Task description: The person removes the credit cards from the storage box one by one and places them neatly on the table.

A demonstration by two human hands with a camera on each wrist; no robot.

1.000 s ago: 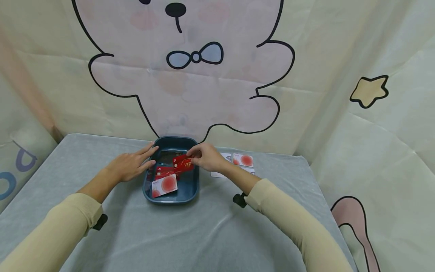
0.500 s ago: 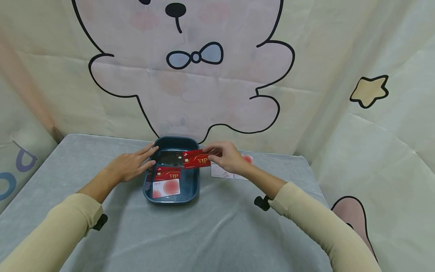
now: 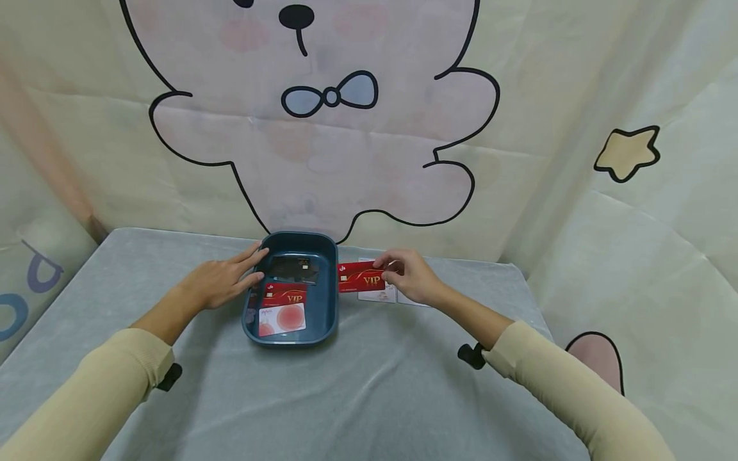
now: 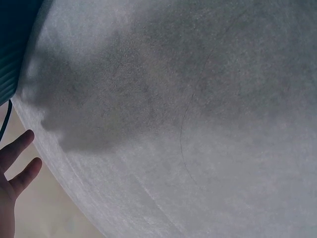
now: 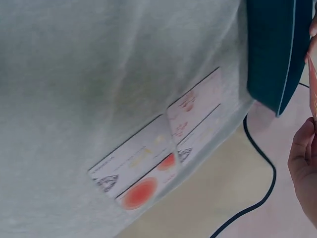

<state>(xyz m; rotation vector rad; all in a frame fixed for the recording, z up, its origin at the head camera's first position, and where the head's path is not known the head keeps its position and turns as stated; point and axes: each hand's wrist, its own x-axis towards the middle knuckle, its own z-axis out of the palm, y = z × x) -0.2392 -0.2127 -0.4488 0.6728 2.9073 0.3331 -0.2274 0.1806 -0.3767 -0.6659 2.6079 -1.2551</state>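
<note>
My right hand (image 3: 412,276) pinches a red VIP card (image 3: 360,277) by its right end, just right of the blue tray (image 3: 331,320). Under and behind that card lie several white cards (image 5: 131,156) on the cloth, partly covered in the head view. My left hand (image 3: 221,282) rests with spread, straight fingers on the tray's left rim. Inside the tray are a black card (image 3: 291,269), a second red VIP card (image 3: 282,293) and a white card with a red circle (image 3: 282,319). In the right wrist view only the edge of the held card (image 5: 312,89) shows.
A grey cloth (image 3: 346,397) covers the table, whose back edge meets a curtain (image 3: 536,211) printed with a cartoon figure. A dark cord-like line (image 5: 272,173) runs beyond the table edge in the right wrist view.
My right hand has carried the red VIP card rightward, out of the tray and over the white cards. The white card in the tray has settled straighter. The left hand stays put.
</note>
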